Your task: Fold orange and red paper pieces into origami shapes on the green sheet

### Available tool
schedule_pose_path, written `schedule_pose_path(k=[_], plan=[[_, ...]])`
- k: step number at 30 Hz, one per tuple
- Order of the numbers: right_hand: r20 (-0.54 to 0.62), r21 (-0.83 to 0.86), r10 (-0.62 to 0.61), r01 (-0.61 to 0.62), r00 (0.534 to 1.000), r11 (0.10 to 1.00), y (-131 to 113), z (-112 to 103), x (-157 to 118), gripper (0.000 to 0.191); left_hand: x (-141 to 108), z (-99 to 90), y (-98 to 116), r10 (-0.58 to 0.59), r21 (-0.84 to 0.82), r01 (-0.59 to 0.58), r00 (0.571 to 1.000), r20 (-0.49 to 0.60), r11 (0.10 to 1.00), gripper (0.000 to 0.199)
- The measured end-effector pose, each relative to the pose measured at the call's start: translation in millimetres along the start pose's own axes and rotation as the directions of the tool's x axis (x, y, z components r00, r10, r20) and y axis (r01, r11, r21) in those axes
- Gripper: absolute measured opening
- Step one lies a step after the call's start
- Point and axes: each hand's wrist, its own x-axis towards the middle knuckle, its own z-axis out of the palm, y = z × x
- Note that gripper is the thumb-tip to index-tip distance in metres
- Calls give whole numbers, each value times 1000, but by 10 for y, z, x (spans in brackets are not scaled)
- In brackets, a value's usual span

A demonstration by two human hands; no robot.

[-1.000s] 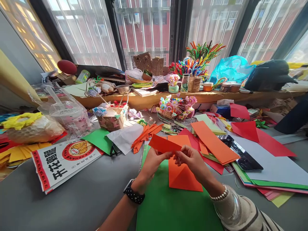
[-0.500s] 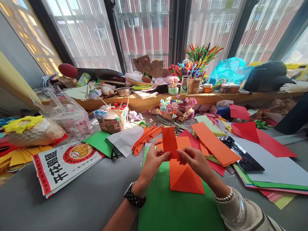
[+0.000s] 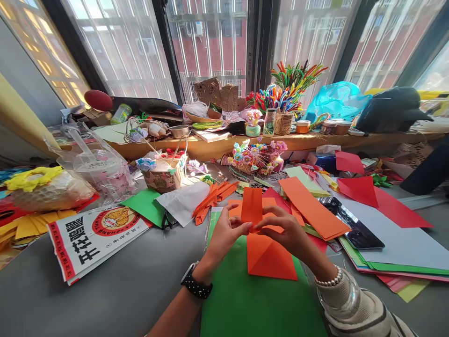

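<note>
Small orange paper (image 3: 251, 201), creased, is held up approx. upright btwn both hands, above the middle of the green sheet (image 3: 259, 309). L hand (image 3: 224, 234) has fingers closed on its lower L edge; R hand (image 3: 286, 229) has fingers pinching at the lower R corner, other fingers bent & spread a bit. Just below/behind: orange folded sheet (image 3: 270, 260) flat on the green one.

Containers: starred basket (image 3: 162, 180) beyond & to L, w/ paper flowers in/at the top; flower basket (image 3: 245, 164) straight beyond, full of small multicolored blooms. Up on the ledge (image 3: 210, 149): woven pot (image 3: 283, 123) w/ pipe cleaners, glass jar (image 3: 269, 122) just beside it (contents too small to tell), metal bowl (image 3: 179, 132), inside n/a from here. Far L, lidded cup (image 3: 100, 171) in a clear plastic bag.

Edges/room: grey desk (image 3: 122, 295) is bare front L, from the printed bag (image 3: 101, 241) to the green sheet's L edge. R side tighter: long orange strip (image 3: 312, 208) lies diag. near R hand, phone (image 3: 352, 224) next to it, paper stack (image 3: 407, 248) spreading R. Orange folded strips (image 3: 213, 201) piled just past L hand.
</note>
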Motion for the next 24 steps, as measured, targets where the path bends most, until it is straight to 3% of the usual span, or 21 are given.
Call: schedule_pose_path(k=[11,20,24], plan=[[-67,339,173,-140,983,930,-89,88,44,18,-21,26,-3,65,-12,-65,996,57,998,59],[-94,313,198,-160,976,936,-91,67,28,19,-6,-30,4,25,46,-33,988,152,998,64],[-87,296,191,-158,978,942,-105,69,28,17,-3,-9,-34,19,94,-33,990,142,995,63]])
